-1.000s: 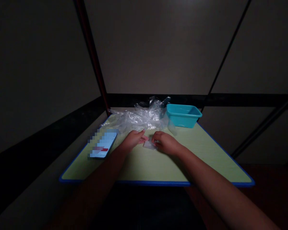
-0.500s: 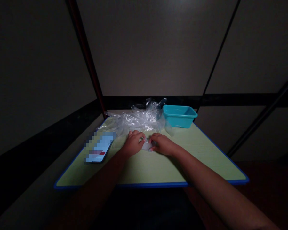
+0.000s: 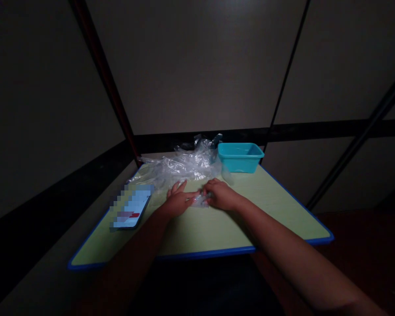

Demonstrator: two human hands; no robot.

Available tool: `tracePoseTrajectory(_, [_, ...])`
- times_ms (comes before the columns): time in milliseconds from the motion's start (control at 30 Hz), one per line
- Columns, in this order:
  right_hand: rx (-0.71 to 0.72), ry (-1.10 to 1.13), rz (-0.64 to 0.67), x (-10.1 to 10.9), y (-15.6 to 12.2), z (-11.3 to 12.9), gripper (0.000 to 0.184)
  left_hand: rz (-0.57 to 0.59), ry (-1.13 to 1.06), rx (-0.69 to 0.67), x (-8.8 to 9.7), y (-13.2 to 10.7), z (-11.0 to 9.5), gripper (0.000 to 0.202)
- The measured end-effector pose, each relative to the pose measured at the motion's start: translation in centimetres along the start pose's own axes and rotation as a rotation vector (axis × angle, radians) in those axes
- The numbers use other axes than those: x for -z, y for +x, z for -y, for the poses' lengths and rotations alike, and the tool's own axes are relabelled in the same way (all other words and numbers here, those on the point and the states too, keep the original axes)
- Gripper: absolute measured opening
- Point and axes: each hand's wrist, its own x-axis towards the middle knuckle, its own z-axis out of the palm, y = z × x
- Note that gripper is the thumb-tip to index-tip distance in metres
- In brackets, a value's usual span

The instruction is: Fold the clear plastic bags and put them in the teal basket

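Note:
A small, crumpled clear plastic bag lies low over the table between my two hands. My left hand has its thumb and forefinger closed at the bag's left edge, while its other fingers spread out toward the back. From the other side, my right hand has bent fingers pinching the bag's right part. Those fingers partly hide the plastic. Just beyond both hands is a loose heap of clear plastic bags, shiny and wrinkled.
A turquoise plastic basket stands at the back right, beside the heap. A phone with a lit, partly blurred screen lies at the left. The pale table has a blue edge, and dark panelled walls stand behind it.
My left hand's fingers have straightened and spread, with the forefinger now stretched toward the right hand. My right hand still grips the small bag. The camera view has tilted slightly.

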Motion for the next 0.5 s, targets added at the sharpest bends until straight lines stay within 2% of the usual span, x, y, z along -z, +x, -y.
tracePoseTrajectory(100, [0.026, 0.109, -0.005, 0.58, 0.00, 0.33, 0.010, 0.029, 0.015, 0.014, 0.05, -0.02, 0.00, 0.034])
tracePoseTrajectory(200, [0.006, 0.146, 0.012, 0.64, 0.06, 0.40, 0.012, 0.048, 0.025, 0.005, 0.16, -0.05, -0.07, 0.035])
tracePoseTrajectory(500, [0.006, 0.040, 0.092, 0.00, 0.09, -0.18, 0.020, 0.043, 0.020, -0.037, 0.25, 0.09, 0.27, 0.042])
